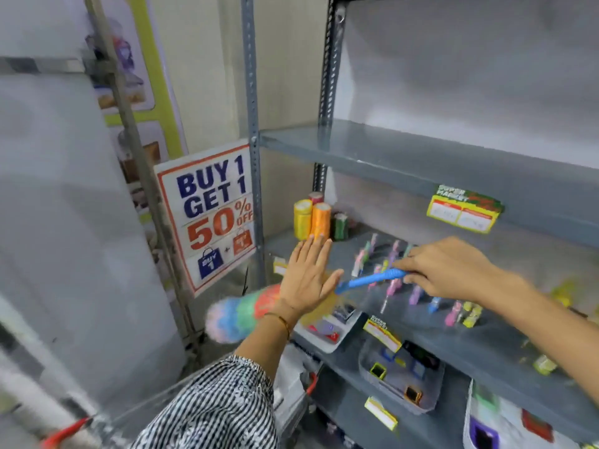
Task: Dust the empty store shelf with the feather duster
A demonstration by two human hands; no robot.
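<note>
Two hands meet below the empty grey metal shelf [421, 157]: the right hand [450, 270] pinches the rainbow-fluffed, blue-handled feather duster [246, 309] by its handle, the left hand [308, 277] flat, fingers spread, against its fluff

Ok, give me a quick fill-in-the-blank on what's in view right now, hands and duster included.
1. The right hand grips the feather duster by its ____ handle.
2. The left hand is held flat and ____, gripping nothing.
3. The sign beside the rack reads BUY 1 GET 1 ____ % OFF.
4. The shelf above the hands holds ____ goods.

Missing words: blue; open; 50; no
</note>
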